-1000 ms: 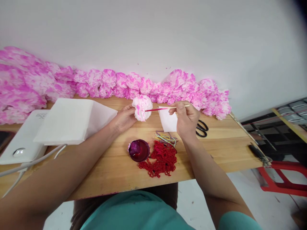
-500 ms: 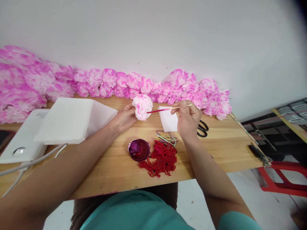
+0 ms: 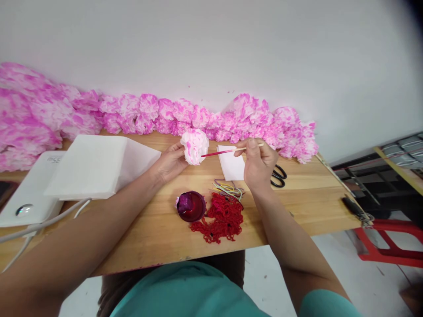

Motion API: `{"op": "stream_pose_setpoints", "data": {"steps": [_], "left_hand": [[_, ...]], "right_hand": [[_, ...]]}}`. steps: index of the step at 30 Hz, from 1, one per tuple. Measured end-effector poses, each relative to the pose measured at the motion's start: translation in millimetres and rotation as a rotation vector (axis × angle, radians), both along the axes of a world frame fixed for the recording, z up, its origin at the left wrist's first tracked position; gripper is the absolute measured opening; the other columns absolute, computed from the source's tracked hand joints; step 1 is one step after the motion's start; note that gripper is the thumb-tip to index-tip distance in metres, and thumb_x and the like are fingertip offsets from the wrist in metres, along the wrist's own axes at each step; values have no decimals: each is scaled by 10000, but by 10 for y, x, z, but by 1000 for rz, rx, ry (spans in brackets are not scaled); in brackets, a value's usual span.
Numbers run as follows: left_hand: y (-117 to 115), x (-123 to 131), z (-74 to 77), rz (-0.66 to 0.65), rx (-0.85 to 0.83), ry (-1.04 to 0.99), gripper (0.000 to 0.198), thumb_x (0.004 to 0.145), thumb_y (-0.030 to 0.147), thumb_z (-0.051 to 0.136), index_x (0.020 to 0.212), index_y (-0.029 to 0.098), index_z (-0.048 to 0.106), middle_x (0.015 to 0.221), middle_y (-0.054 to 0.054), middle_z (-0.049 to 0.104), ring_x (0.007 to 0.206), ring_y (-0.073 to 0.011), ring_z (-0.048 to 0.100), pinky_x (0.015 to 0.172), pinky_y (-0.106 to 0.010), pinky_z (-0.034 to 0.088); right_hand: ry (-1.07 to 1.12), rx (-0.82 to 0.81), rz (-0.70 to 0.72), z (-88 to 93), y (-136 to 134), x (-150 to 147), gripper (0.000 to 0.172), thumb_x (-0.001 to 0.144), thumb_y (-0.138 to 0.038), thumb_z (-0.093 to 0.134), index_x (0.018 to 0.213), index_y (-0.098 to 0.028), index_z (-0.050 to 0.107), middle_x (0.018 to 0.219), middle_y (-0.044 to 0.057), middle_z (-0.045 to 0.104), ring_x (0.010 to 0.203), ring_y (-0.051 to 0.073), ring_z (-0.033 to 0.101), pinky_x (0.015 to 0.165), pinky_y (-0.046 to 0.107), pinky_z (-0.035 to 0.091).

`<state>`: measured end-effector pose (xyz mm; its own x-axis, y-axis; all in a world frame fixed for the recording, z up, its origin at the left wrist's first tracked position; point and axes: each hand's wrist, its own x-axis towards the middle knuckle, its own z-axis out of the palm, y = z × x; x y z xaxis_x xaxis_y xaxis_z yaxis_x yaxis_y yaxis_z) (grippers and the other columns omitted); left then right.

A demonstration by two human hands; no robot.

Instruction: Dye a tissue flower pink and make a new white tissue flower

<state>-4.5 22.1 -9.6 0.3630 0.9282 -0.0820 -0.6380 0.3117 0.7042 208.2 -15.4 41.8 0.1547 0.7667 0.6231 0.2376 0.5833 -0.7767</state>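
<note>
- Over the far middle of the wooden tabletop (image 3: 158, 229), the left hand (image 3: 170, 164) is closed on a round white tissue-paper flower blotched with pink (image 3: 194, 146), holding it just above the board.
- Beside it, the right hand (image 3: 258, 164) pinches a thin wooden paintbrush with a red-stained front half (image 3: 228, 151); its tip touches the flower's right side.
- Nearer the person sit a small dark-red bowl of paint (image 3: 191, 206) and a heap of red yarn (image 3: 222, 217), touching.
- Black scissors (image 3: 278, 176) lie right of the hand.
</note>
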Motion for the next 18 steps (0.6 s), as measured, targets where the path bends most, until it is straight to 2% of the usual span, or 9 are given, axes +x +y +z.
{"op": "stream_pose_setpoints", "data": {"steps": [4, 8, 18], "left_hand": [[-3, 4, 11, 13, -2, 5, 125, 735, 95, 783, 834, 148, 728, 995, -65, 752, 938, -173, 682, 868, -289, 524], [8, 3, -7, 15, -27, 6, 137, 742, 108, 786, 862, 149, 732, 886, -44, 737, 815, -151, 660, 788, -276, 521], [10, -2, -16, 24, -28, -20, 142, 769, 87, 763, 901, 137, 744, 910, -39, 748, 790, -129, 651, 776, -248, 516]], "right_hand": [[-103, 29, 18, 21, -42, -39, 295, 965, -439, 593, 797, -249, 745, 617, -40, 661, 558, 95, 618, 566, 242, 470], [-169, 44, 32, 33, -65, -43, 310, 979, -427, 569, 819, -240, 758, 621, -30, 673, 564, 99, 622, 545, 238, 439], [-71, 63, -24, 48, -53, -9, 372, 967, -490, 571, 741, -230, 713, 586, -41, 613, 546, 93, 610, 548, 246, 452]]}}
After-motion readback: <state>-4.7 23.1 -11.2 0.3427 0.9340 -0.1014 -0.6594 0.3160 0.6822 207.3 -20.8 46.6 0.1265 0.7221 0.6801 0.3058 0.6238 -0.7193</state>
